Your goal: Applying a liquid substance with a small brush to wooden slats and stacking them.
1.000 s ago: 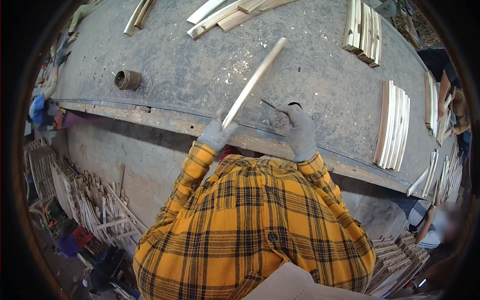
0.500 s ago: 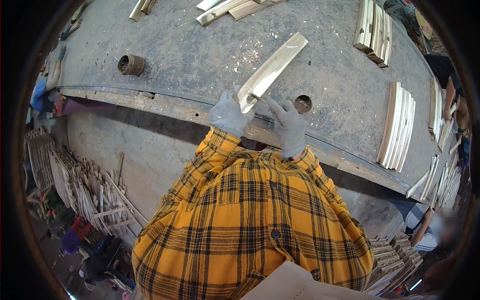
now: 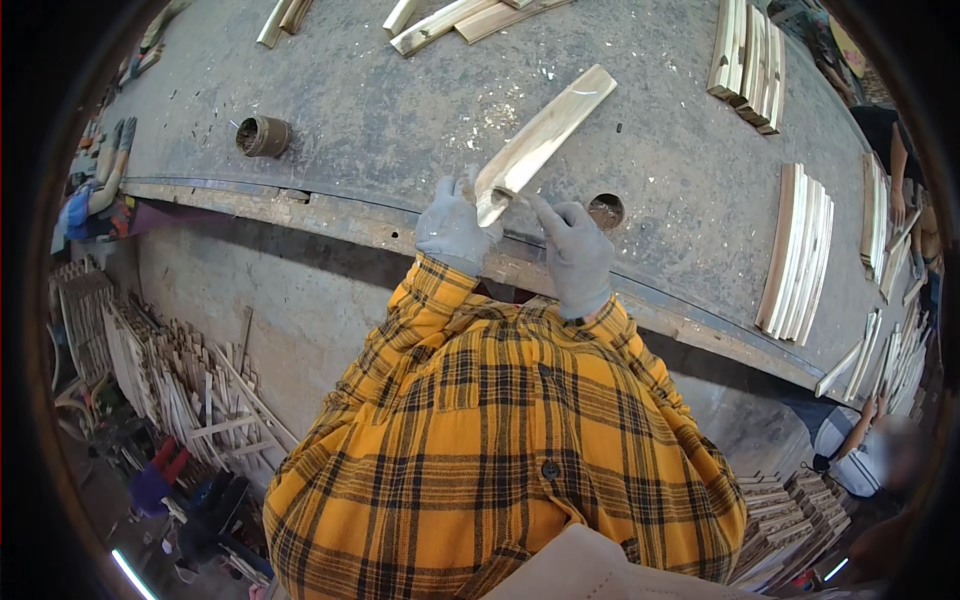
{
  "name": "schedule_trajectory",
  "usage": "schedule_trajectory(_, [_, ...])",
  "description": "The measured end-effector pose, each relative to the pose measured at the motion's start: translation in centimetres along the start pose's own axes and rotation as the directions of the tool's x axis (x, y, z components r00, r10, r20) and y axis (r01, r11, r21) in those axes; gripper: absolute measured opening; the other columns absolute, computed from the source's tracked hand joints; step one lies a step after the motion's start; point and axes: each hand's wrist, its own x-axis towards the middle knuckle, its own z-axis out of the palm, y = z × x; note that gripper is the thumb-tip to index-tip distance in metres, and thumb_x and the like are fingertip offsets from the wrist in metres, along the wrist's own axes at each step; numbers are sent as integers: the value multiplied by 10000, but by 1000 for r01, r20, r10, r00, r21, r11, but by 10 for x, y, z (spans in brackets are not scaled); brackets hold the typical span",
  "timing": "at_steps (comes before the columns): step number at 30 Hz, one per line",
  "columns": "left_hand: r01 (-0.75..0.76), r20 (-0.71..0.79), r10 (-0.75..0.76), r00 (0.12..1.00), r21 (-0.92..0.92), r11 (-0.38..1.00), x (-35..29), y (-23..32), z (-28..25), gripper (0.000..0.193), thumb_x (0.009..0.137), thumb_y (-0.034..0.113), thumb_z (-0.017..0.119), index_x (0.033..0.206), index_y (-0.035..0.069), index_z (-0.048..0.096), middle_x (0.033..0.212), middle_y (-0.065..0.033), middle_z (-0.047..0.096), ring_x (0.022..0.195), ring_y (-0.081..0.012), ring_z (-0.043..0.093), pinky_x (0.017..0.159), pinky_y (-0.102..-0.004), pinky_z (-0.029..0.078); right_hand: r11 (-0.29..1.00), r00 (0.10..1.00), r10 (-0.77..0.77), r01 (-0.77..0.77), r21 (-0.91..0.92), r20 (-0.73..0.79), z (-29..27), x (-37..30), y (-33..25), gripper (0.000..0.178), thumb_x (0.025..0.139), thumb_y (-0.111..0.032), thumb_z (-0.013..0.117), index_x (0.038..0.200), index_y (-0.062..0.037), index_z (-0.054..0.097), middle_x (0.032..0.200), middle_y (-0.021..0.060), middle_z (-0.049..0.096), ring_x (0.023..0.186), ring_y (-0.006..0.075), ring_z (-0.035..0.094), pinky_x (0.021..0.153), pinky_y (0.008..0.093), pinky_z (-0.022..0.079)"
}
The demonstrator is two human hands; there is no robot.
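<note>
Now both gloved hands, left hand (image 3: 452,228) and right hand (image 3: 577,255), have fingers closed around a pale wooden slat (image 3: 543,142) above the grey tabletop (image 3: 380,110).

The pale wooden slat (image 3: 545,140) is held in grey gloves, left hand (image 3: 453,228) and right hand (image 3: 577,255). The sleeves (image 3: 500,440) are yellow-and-black plaid; the worktop (image 3: 380,110) looks dusty grey, its far edge blurred.

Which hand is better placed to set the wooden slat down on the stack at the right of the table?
Probably the right hand: it touches the wooden slat and is nearer the stack. The left hand grips the slat's near end.
</note>
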Motion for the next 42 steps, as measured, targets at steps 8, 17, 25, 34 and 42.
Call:
schedule_trajectory(8, [17,-29,-20,999,-99,995,-1,1,-3,796,655,340,674,1342,119,337,1161,-185,479,953,-317,573,764,-377,498,998,997,-60,61,-4,42,-7,-5,-4,381,719,-33,551,1058,-202,591,808,-1,541,708,193,574,553,304,478])
schedule_trajectory(17, [-8,-40,5,999,-84,996,4,1,2,801,641,413,672,1318,94,388,1123,-196,512,933,-304,583,758,-365,499,986,996,-87,91,-141,38,-5,-16,8,416,723,-41,549,1103,-205,587,828,7,526,750,189,555,594,309,479])
schedule_trajectory(25, [-12,11,12,1000,33,999,4,13,-5,803,716,420,645,1360,86,301,1189,-128,448,926,-249,596,770,-325,508,996,1000,3,-5,-84,-30,-2,-8,8,432,717,-25,557,1101,-220,593,824,9,547,726,201,572,575,316,479])
schedule_trajectory(34, [-36,-66,40,997,65,997,0,12,5,775,734,460,627,1346,94,322,1095,-97,468,845,-215,605,656,-317,530,1000,997,-4,4,-5,71,-8,4,13,359,727,-28,534,1034,-204,596,793,1,548,675,198,582,534,314,474])
schedule_trajectory(42, [-25,-34,26,999,31,999,4,12,3,773,721,397,650,1348,94,314,1123,-112,464,860,-237,605,683,-333,528,999,994,-48,46,22,94,-10,1,13,342,746,-32,524,1039,-196,586,774,23,552,660,213,585,523,319,473])
